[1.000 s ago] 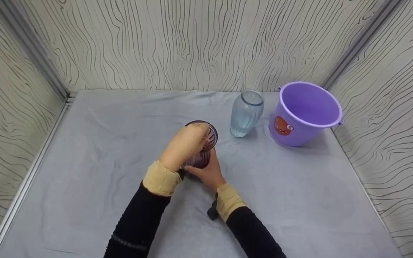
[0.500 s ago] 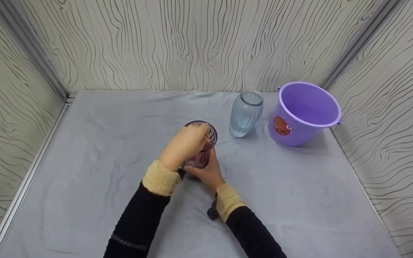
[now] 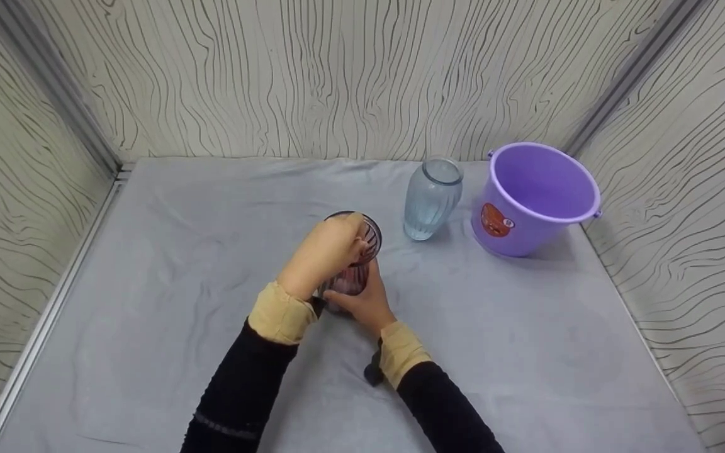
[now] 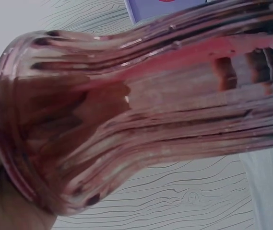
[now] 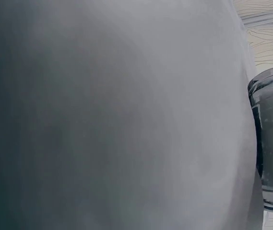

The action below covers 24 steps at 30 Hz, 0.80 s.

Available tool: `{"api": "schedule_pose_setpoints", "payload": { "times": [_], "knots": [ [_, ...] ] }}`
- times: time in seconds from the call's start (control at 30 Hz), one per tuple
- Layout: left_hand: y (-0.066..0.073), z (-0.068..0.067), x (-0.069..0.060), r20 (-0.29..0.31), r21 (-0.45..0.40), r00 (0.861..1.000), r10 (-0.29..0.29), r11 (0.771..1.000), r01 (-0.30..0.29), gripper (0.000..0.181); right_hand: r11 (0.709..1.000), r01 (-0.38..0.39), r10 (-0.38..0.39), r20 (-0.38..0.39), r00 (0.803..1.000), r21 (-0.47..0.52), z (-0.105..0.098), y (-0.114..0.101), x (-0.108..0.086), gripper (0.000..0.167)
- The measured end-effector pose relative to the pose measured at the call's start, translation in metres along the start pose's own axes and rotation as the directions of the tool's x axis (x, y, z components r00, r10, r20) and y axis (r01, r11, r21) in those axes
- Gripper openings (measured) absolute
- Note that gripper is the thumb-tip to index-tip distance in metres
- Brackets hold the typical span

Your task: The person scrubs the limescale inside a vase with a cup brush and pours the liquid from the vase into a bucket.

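In the head view a purple-pink ribbed glass vase point(image 3: 372, 245) stands between both hands near the table's middle. My left hand point(image 3: 325, 251) reaches over its rim, with the fingers inside the mouth. Through the glass in the left wrist view, a long pink strip point(image 4: 189, 55) runs from those fingers towards the base. They seem to pinch its near end; its kind is unclear. My right hand point(image 3: 369, 302) grips the lower body, thumb in front. Fingers point(image 4: 226, 72) show through the far end of the glass. The right wrist view is mostly a grey blur.
A clear blue glass vase point(image 3: 432, 204) stands upright to the right of the hands. Beyond it is a purple bucket point(image 3: 520, 233) with a red sticker. Grey cloth point(image 3: 167, 283) covers the table, and patterned walls point(image 3: 312, 82) enclose the back and sides.
My left wrist has shifted very slightly to the left, its fingers still in the vase's mouth. The right hand, the blue vase and the bucket keep their places.
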State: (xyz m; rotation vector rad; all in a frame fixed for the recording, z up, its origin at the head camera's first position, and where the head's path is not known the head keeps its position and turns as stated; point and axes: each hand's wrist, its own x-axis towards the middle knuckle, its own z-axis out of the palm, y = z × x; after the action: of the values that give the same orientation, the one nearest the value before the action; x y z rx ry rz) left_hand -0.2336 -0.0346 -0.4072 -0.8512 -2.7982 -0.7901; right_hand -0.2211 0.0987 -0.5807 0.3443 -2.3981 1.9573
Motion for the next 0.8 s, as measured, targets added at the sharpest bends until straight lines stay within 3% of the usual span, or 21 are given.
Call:
{"api": "schedule_pose_setpoints", "payload": {
  "times": [0.37, 0.67, 0.8],
  "knots": [
    [0.001, -0.001, -0.002, -0.007, -0.010, 1.000, 0.010, 1.000, -0.011, 0.008, 0.999, -0.033, 0.033, -0.004, 0.999, -0.003, 0.000, 0.000, 0.000, 0.113],
    [0.007, 0.002, -0.002, -0.051, 0.095, 0.999, 0.010, 0.995, -0.005, 0.013, 0.998, -0.060, 0.060, -0.012, 0.998, -0.033, 0.001, -0.002, 0.000, 0.114],
    [0.008, 0.002, -0.003, -0.066, 0.146, 0.998, 0.018, 0.989, -0.008, 0.021, 0.999, -0.033, 0.032, -0.007, 0.999, -0.030, 0.000, -0.018, -0.003, 0.112]
  ]
}}
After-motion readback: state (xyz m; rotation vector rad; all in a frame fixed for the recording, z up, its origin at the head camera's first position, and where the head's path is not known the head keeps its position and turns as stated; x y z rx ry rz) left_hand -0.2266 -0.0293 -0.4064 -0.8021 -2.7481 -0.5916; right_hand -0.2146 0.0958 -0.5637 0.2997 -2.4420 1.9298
